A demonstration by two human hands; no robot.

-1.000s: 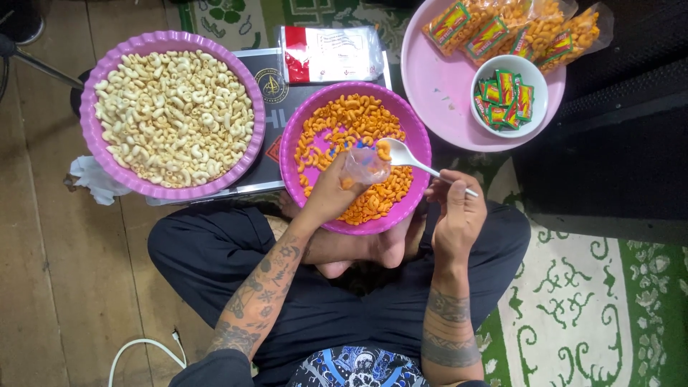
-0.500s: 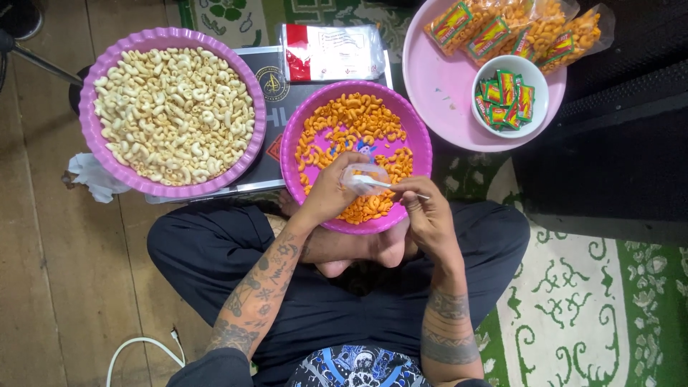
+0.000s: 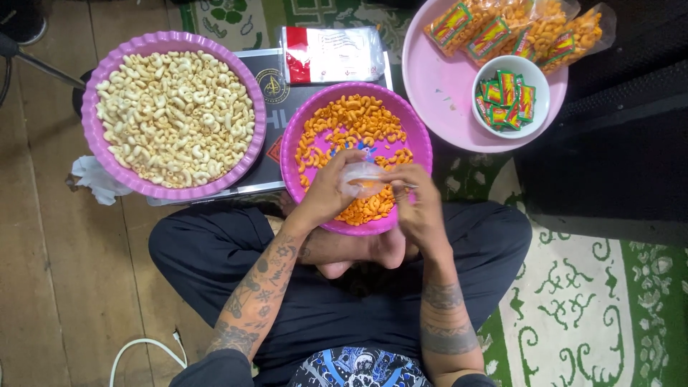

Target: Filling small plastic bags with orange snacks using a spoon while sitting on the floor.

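Sitting cross-legged on the floor here, both hands over the purple bowl of orange snacks (image 3: 356,136), which sits right in front of my knees at about 12 o'clock from my lap. My left hand (image 3: 326,192) is curled around a small clear plastic bag (image 3: 360,175), fingers wrapped on it from the 9 o'clock side, and there's a bit of orange already showing inside it. My right hand (image 3: 419,204) is up against the bag from the 3 o'clock side, fingers bunched together (it's blurry, so I honestly can't tell exactly what it's pinching, though something thin and pale pokes out near the bag's mouth).

Over at 10 o'clock from the orange bowl there's a bigger purple bowl of pale curly snacks (image 3: 174,115), the two rims close together without touching. Both bowls rest on a dark flat board (image 3: 276,89). At 12 o'clock, just past the orange bowl, lies a red and white packet (image 3: 331,54). At 2 o'clock is a pink tray (image 3: 444,100) holding filled snack bags with red and green labels (image 3: 516,32) plus a small white bowl of green and red sachets (image 3: 507,97). A crumpled white cloth (image 3: 97,183) peeks out at 7 o'clock under the pale bowl.
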